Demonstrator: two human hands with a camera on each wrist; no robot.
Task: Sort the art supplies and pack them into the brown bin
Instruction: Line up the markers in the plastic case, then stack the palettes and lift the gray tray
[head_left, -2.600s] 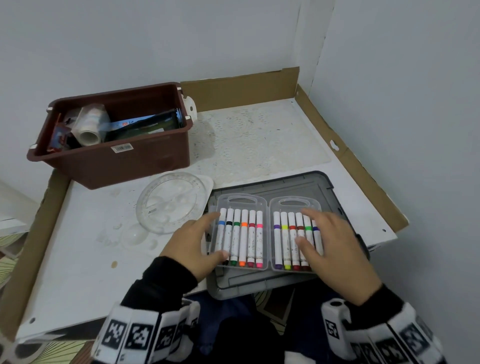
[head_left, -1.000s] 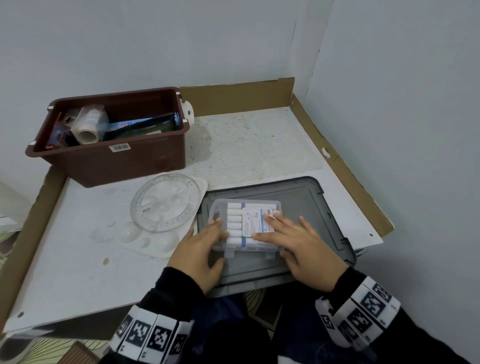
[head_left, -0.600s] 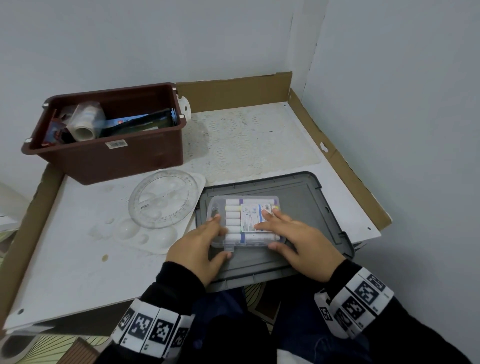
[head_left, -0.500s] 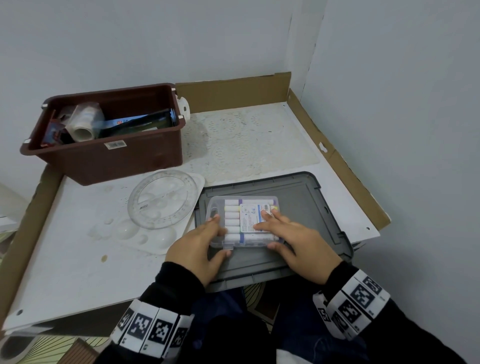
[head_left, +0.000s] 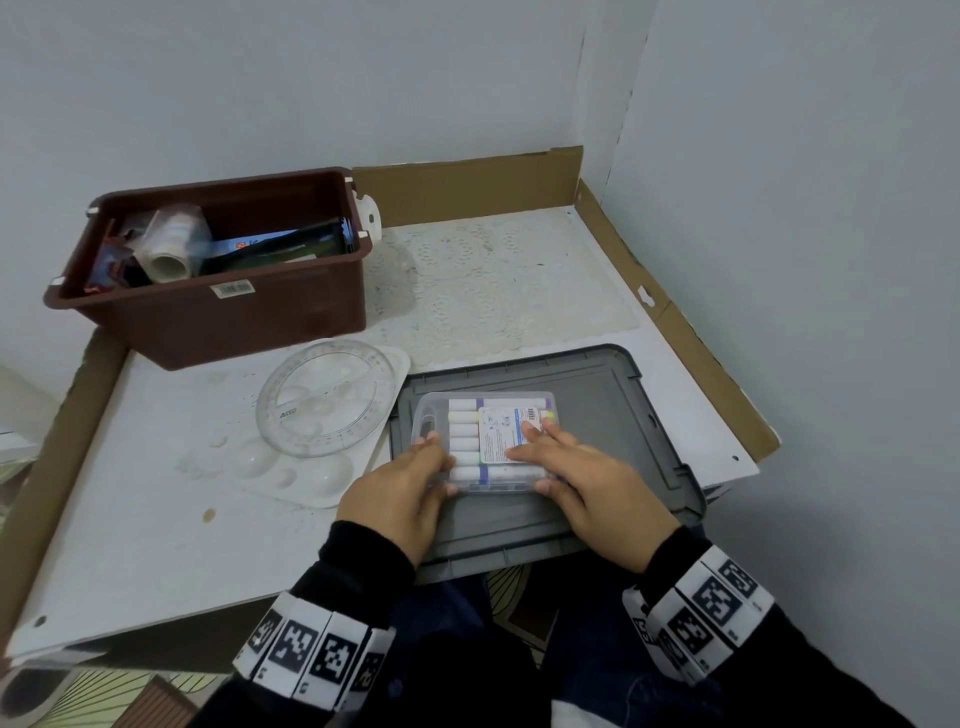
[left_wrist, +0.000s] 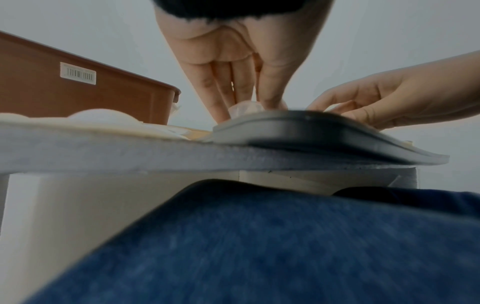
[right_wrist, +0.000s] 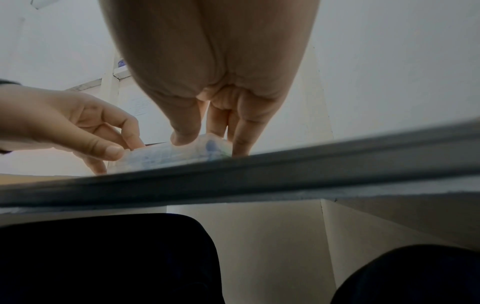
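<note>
A clear plastic marker case (head_left: 467, 431) lies folded shut on the grey lid (head_left: 597, 395), label side up. My left hand (head_left: 439, 467) grips its left near corner, fingers on top and thumb at the near edge. My right hand (head_left: 545, 457) holds the right half, fingers laid over the label and thumb against the near edge. From the wrist views both hands meet on the case (right_wrist: 166, 154) above the lid's rim (left_wrist: 311, 127). The brown bin (head_left: 234, 322) stands at the back left, apart from both hands.
Inside the bin are a white roll (head_left: 169, 249) and flat packets. A clear round protractor (head_left: 324, 397) rests on a white palette (head_left: 291, 473) left of the lid. A lace mat (head_left: 493, 280) covers the far right. Cardboard edging (head_left: 467, 182) rims the table.
The case lay open with its coloured markers showing; it is now folded shut. Over the last half second both hands stay on it, almost still.
</note>
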